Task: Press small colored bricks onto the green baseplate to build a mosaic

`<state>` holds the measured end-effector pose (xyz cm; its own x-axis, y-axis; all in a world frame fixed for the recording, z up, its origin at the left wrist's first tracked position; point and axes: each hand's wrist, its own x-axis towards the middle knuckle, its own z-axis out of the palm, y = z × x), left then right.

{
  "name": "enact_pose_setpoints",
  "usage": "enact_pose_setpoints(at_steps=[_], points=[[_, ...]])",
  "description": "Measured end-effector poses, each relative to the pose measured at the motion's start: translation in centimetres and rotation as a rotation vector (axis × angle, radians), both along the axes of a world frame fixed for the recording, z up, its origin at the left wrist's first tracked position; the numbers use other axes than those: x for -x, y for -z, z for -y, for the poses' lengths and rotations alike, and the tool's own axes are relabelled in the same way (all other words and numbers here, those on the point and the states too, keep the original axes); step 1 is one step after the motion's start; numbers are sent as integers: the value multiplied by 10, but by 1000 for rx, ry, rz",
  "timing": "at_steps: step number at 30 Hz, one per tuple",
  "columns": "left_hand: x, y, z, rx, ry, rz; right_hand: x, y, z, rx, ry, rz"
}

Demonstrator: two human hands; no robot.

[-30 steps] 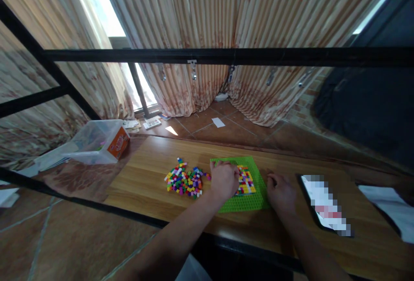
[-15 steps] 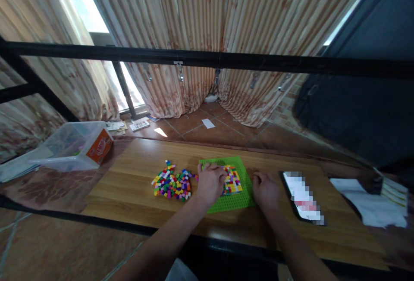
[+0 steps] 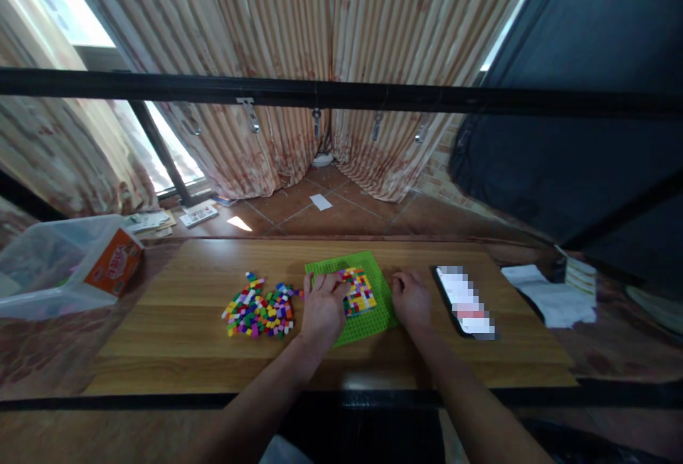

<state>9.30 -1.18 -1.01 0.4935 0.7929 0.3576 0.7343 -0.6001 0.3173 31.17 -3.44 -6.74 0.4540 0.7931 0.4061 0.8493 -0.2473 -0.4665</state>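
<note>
A green studded baseplate (image 3: 380,311) lies on the wooden table (image 3: 186,364), and a patch of small colourful bricks (image 3: 361,290) is set on it. Over the left part of the plate, my left hand (image 3: 324,311) bends its fingers down at the patch's left edge. Whatever its fingertips pinch is hidden. My right hand (image 3: 413,300) rests by the plate's right edge with its fingers curled in; I cannot make out anything in them. Left of the plate, a pile of loose colourful bricks (image 3: 261,311) is spread out, its right end close to my left hand.
A phone (image 3: 464,300) with a blurred screen lies right of my right hand. White papers (image 3: 552,297) are beyond the table's right end. A clear plastic box (image 3: 58,250) with an orange label stands at the left. A black metal bar (image 3: 341,94) crosses in front of the curtains.
The camera view has turned, so the table things sit further left in the picture. Both hands keep nearly the same places at the baseplate; the left fingers have shifted slightly.
</note>
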Motion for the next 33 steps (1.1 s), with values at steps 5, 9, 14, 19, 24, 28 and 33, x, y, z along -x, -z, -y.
enact_pose_setpoints(at_steps=[5,9,14,19,24,28,33], points=[[-1,3,2,-37,0,-9,0,0,0,-13,-16,5],[-3,11,9,-38,-2,88,-1,1,0,-13,-7,-2],[-5,24,13,-55,38,248,-5,3,-1,-50,-10,-84],[-3,21,8,-27,89,285,-9,1,-2,-60,-8,-109],[-4,22,9,-38,60,297,-6,1,-2,-54,-9,-107],[-7,25,10,-63,42,302,-1,0,-2,-24,-13,-78],[-2,22,23,-11,65,328,1,-4,0,29,0,-24]])
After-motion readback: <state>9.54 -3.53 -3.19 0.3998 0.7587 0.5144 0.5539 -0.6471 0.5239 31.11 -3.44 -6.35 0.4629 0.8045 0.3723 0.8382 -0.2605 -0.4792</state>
